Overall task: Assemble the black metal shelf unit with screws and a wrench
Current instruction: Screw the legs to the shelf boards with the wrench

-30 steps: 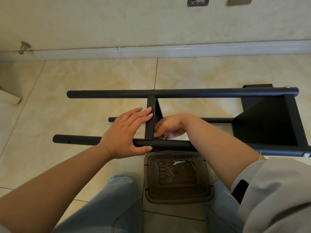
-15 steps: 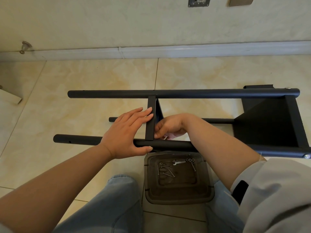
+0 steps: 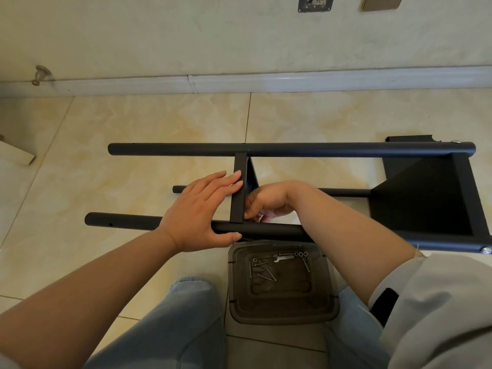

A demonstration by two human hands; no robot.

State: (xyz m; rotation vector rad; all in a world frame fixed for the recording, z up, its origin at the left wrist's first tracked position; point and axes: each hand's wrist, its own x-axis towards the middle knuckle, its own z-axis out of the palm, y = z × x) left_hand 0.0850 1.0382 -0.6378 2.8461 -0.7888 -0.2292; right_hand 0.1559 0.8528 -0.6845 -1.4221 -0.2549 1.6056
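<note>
Nothing moved: two hands [image 3: 205,209] steady one crossbar [image 3: 238,191].

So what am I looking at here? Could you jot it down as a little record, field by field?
Setting: tiled floor beside a wall
Being built: black shelf frame lying on its side, one shelf panel already at its right end
Left hand: left hand with straight fingers against the upright crossbar, thumb under the near tube
Right hand: right hand curled behind the crossbar; what it holds is hidden
Spare parts: screws and a small wrench in a brown tray between the knees
</note>
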